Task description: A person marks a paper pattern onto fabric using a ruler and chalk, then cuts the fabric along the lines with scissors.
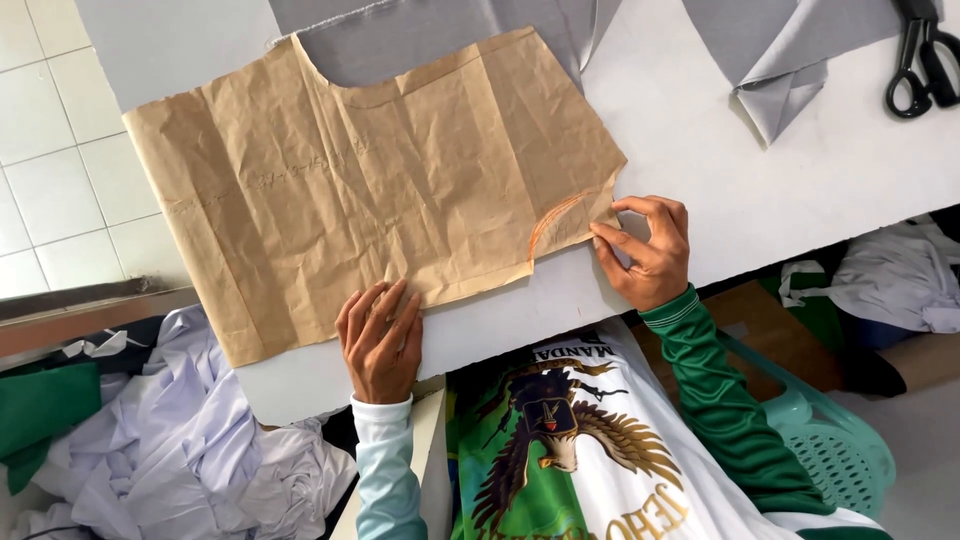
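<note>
Brown paper pattern lies flat on the white table over grey cloth, left hand pressing open-palmed on its near edge, right hand pinching its near-right corner between fingertips, scissors far right, well apart.

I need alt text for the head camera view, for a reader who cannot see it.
A person's left hand lies flat on a creased brown paper pattern on a white table, while the right hand pinches the pattern's right corner. Grey fabric lies under the pattern's top edge, and black scissors rest at the far right.
</note>
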